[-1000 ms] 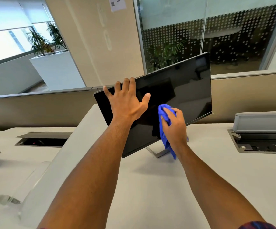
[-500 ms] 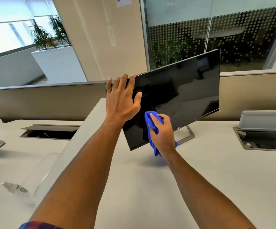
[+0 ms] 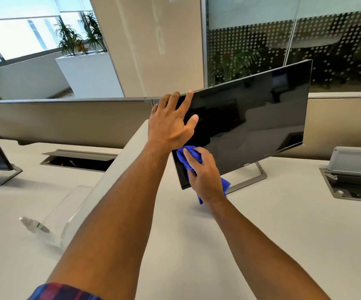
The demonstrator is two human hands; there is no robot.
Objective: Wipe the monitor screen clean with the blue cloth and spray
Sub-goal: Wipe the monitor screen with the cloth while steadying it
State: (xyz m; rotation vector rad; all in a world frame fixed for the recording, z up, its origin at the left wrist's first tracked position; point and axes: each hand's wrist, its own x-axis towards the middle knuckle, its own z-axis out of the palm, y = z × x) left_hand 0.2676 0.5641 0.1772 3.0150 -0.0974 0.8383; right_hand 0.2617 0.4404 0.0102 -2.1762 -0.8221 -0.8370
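- Head view: the monitor (image 3: 250,124) is a thin flat panel with a glossy black screen that mirrors the room; it has a narrow dark bezel and a small pale logo on the lower edge.
- It stands tilted on an open frame stand (image 3: 255,176) of brushed grey metal, on the smooth, matte off-white bench (image 3: 283,224).
- The blue cloth (image 3: 191,158) is soft and crumpled, a vivid royal blue, bunched against the lower left corner of the screen; one end hangs below the panel, beside the wrist.
- The right hand (image 3: 205,176) has its fingers (image 3: 189,156) curled over the cloth, pressing it to the glass; the cloth shows above the fingertips and again below the heel of the hand.
- The left hand (image 3: 170,124) lies flat on the upper left part of the panel, fingers close together and reaching the top edge, thumb spread out over the screen; it holds nothing and sits just above the cloth.
- The spray bottle (image 3: 34,224), clear plastic with a pale nozzle, lies on its side on the bench well to the left, behind a curved transparent acrylic piece (image 3: 67,213).
- A raised off-white divider (image 3: 119,169) runs between the bench halves; grey metal cable hatches (image 3: 78,159) are set into the surface.
- A checked red and blue sleeve (image 3: 62,292) shows at the lower edge.
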